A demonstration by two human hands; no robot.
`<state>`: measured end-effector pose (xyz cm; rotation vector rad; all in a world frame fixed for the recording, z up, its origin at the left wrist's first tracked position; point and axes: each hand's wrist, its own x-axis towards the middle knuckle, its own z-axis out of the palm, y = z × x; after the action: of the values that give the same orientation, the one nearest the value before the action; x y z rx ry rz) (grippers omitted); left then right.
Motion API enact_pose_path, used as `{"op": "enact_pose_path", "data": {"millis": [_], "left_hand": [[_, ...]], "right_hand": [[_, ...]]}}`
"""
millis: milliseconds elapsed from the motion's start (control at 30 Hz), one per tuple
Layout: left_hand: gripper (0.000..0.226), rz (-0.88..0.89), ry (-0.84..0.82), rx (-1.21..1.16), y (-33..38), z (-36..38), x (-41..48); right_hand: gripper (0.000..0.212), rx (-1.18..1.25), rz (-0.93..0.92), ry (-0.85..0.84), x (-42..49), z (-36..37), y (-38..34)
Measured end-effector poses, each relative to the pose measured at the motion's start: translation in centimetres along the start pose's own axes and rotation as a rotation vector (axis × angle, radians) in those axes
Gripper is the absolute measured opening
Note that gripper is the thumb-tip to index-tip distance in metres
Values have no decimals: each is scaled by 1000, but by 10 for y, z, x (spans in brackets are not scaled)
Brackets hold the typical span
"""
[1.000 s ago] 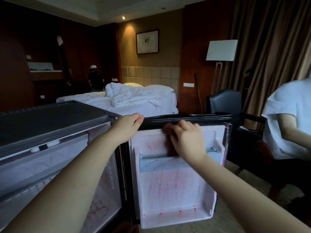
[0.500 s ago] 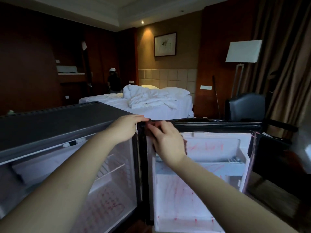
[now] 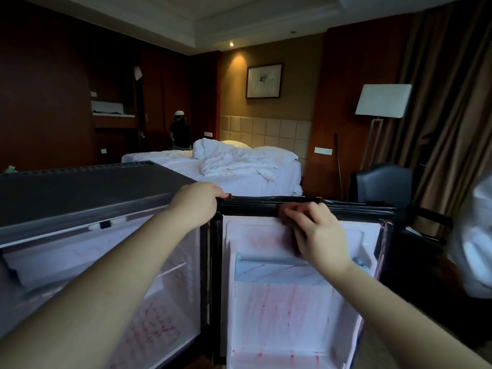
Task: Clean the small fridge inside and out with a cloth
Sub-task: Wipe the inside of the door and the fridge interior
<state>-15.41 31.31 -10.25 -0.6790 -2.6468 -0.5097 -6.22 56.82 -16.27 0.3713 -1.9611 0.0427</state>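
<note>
The right grip [image 3: 319, 235], a bare hand, lies with fingers mostly straight on a dark cloth [image 3: 288, 222]. It presses the cloth on the top inside edge of the fridge door [image 3: 292, 315]. Most of the cloth hides under the hand, so its shape is hard to tell. The left grip [image 3: 197, 203] curls over the door's top corner by the hinge. The door hangs open, its white inside facing us and its top edge running left to right. The small fridge [image 3: 80, 190] is at left, its bottom cut off.
</note>
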Motion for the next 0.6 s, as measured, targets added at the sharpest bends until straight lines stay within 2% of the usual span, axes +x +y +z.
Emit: {"op": "enact_pose_path", "data": {"millis": [67, 133, 333, 467, 600], "left_hand": [[34, 46, 191, 120, 17, 11, -6], [28, 87, 282, 61, 38, 25, -11], [34, 191, 103, -89, 114, 49, 22], [36, 123, 1, -120, 139, 59, 42], [31, 85, 96, -139, 140, 71, 36]], "right_hand": [[29, -3, 52, 33, -8, -18, 16], [29, -14, 93, 64, -15, -30, 29], [29, -40, 300, 70, -32, -54, 63], [32, -70, 287, 40, -41, -66, 71], [35, -78, 172, 11, -41, -55, 61]]}}
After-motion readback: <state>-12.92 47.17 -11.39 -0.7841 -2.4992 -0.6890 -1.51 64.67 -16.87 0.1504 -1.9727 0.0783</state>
